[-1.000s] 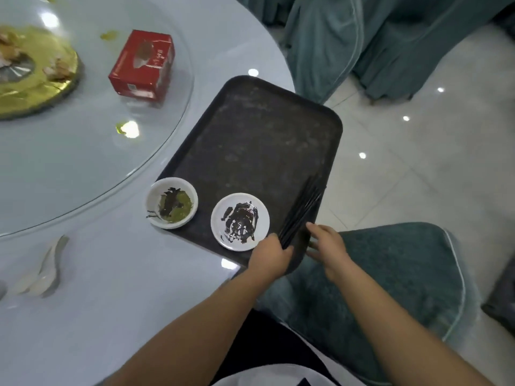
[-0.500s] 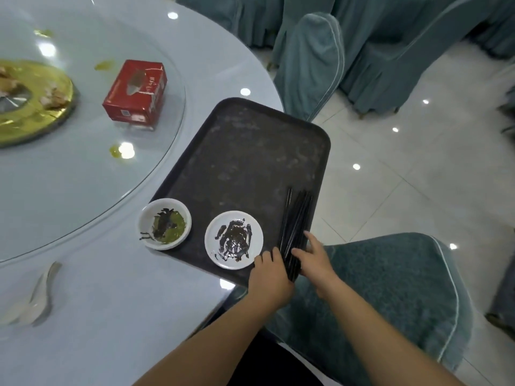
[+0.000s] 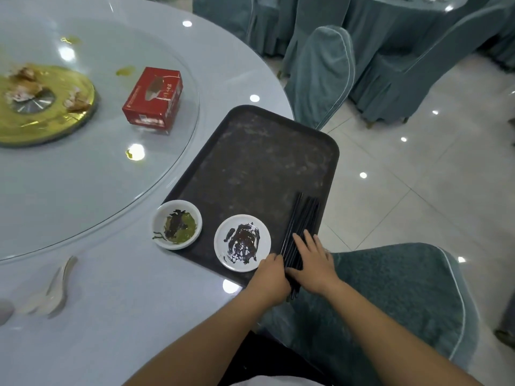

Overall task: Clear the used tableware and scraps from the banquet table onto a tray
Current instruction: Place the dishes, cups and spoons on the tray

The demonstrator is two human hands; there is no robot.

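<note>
Tray (image 3: 259, 162): dark, at the edge of the table (image 3: 117, 307).
Chopsticks (image 3: 303, 218): black bundle along its right side.
Left hand (image 3: 271, 277): curled round their near end.
Right hand (image 3: 314, 260): fingers straight, resting on them.

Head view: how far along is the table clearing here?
Done: a dark-smeared white sauce dish and a green-smeared white sauce dish sit on the dark rectangular tray, the green one over its rim. In hand: a bundle of black chopsticks lies on the tray, left hand gripping its near end, right hand flat on top. Left: white spoons, gold platter of scraps and red tissue box on the table.
</note>
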